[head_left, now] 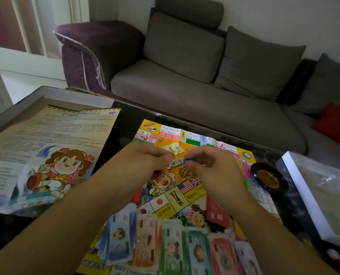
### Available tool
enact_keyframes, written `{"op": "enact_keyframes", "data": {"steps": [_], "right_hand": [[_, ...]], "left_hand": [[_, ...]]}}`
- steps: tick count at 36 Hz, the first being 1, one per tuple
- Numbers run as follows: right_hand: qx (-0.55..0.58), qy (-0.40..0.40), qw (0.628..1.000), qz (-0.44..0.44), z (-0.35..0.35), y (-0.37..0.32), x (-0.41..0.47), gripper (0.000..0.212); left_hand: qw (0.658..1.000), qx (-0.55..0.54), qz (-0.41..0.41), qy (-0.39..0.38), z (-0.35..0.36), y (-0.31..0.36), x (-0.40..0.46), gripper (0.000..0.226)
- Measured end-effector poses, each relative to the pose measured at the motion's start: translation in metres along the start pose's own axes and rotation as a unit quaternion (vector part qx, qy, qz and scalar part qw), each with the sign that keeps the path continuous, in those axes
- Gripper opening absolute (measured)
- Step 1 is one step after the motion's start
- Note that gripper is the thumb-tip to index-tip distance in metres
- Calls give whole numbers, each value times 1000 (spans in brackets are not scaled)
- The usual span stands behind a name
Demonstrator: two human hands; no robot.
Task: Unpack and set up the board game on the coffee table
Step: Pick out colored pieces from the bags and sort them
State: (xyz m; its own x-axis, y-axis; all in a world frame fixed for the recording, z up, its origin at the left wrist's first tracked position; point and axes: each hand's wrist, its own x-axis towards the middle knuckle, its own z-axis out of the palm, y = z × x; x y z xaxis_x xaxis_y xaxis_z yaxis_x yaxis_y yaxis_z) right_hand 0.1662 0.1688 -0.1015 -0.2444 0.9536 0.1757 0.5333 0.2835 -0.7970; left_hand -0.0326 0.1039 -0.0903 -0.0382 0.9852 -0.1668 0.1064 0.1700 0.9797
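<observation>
On the dark counter [125, 120] the game board [187, 139] lies unfolded and flat. Above its centre, both hands meet: the right hand [210, 171] pinches a small blue piece [189, 160] in curled fingers; the left hand [145, 163] has fingers curled toward the same piece, though contact cannot be confirmed. Banknote stacks [173, 241] lie in a row along the board's near edge. A rules sheet [46, 147] rests in the box lid at left. A round black spinner [268, 177] sits at the board's right edge, beside a white box tray [304, 195]
</observation>
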Motion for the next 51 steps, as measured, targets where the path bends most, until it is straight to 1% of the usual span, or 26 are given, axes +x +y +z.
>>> {"op": "enact_keyframes", "data": {"steps": [3, 6, 9, 12, 16, 18, 20, 22, 23, 25, 26, 27, 29, 32, 36, 39, 41, 44, 47, 51], "right_hand": [[114, 29, 993, -18, -26, -21, -36, 21], [157, 42, 986, -42, -39, -31, -63, 28], [165, 38, 984, -54, -44, -29, -76, 31], [179, 30, 981, -68, -47, -26, -83, 29], [193, 31, 978, -70, -51, -25, -87, 29], [200, 25, 977, -65, -52, -25, -88, 28], [200, 21, 978, -63, -52, -26, -89, 29], [196, 27, 978, -62, -52, -26, -90, 30], [191, 31, 979, -61, -51, -25, -90, 30], [177, 35, 982, -63, -50, -24, -90, 29], [170, 35, 983, -66, -49, -24, -90, 29], [164, 36, 983, -69, -48, -24, -90, 29], [153, 40, 985, -74, -47, -23, -91, 29], [123, 43, 988, -85, -44, -26, -93, 32], [111, 49, 990, -70, -37, -30, -94, 33], [108, 55, 991, -63, -35, -33, -93, 30], [118, 58, 990, -54, -36, -37, -93, 33], [148, 54, 987, -43, -40, -39, -93, 36], [157, 54, 985, -56, -43, -35, -91, 33], [177, 40, 982, -62, -43, -29, -90, 30]], "left_hand": [[998, -50, -3, -28, 14, 4, -9, 11], [990, -121, -8, -73, 28, 8, -20, 11], [981, -160, -14, -110, 44, 6, -27, 12], [969, -202, -5, -142, 57, 6, -33, 16], [963, -195, 0, -187, 62, 10, -38, 21], [960, -196, 4, -199, 61, 11, -39, 32], [959, -195, -1, -205, 61, 11, -40, 38], [963, -173, -4, -208, 60, 10, -40, 35], [968, -144, -1, -205, 60, 9, -38, 31], [981, -31, 22, -188, 58, 5, -34, 24], [983, 24, 33, -181, 57, 4, -33, 24], [981, 57, 39, -180, 56, 2, -31, 25], [979, 69, 41, -187, 56, 0, -31, 27], [981, 45, 33, -184, 56, -2, -31, 25], [983, -41, 15, -180, 55, -1, -31, 31], [982, -106, 5, -157, 53, 4, -35, 25], [983, -108, 29, -143, 51, 4, -35, 21], [985, -101, 52, -128, 49, 4, -35, 25], [987, -107, 53, -109, 46, 5, -33, 24], [987, -118, 36, -104, 47, 5, -33, 25]]}}
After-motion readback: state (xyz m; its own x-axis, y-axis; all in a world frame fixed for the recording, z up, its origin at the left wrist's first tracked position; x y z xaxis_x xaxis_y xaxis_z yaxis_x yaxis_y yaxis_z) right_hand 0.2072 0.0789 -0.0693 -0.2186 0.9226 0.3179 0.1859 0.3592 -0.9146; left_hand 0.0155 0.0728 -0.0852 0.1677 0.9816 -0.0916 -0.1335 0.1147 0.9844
